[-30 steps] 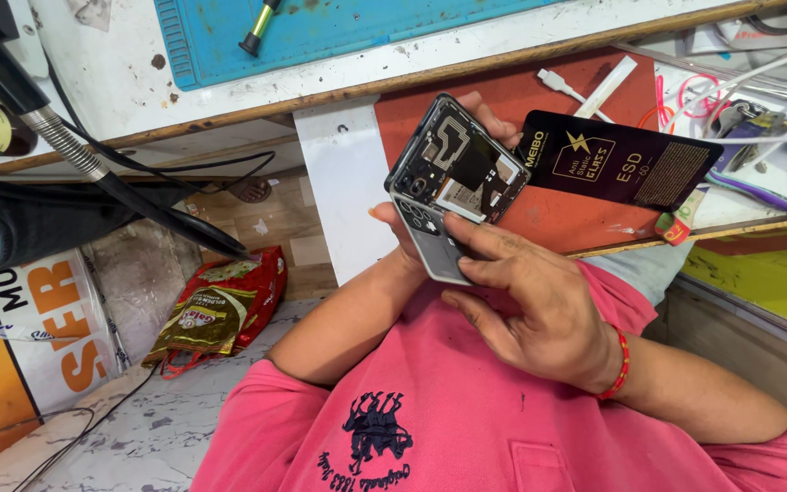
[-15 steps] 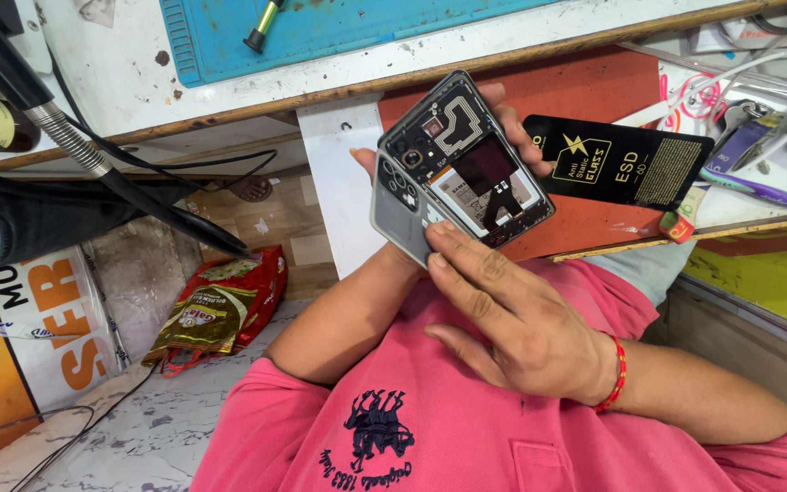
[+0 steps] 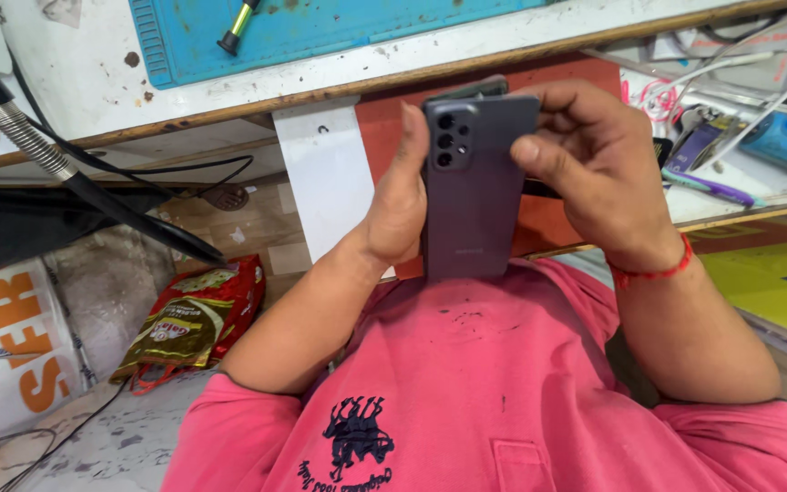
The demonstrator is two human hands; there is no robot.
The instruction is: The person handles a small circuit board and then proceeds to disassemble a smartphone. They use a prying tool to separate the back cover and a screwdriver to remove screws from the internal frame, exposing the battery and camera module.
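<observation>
While bench edge [image 3: 339, 91] sits close ahead, we grip grey phone [image 3: 471, 196] between both hands: left hand [image 3: 400, 205] clasping its side, right hand [image 3: 594, 164] pinching top corner

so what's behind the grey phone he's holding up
Behind the grey phone a red-brown board shows, and a dark edge peeks over its top. Whatever that edge belongs to is covered.

Blue mat [image 3: 339, 32] (screwdriver [image 3: 237, 27] atop)

White bench [image 3: 93, 82]: blue mat [image 3: 321, 27], screwdriver [image 3: 237, 25].
</observation>
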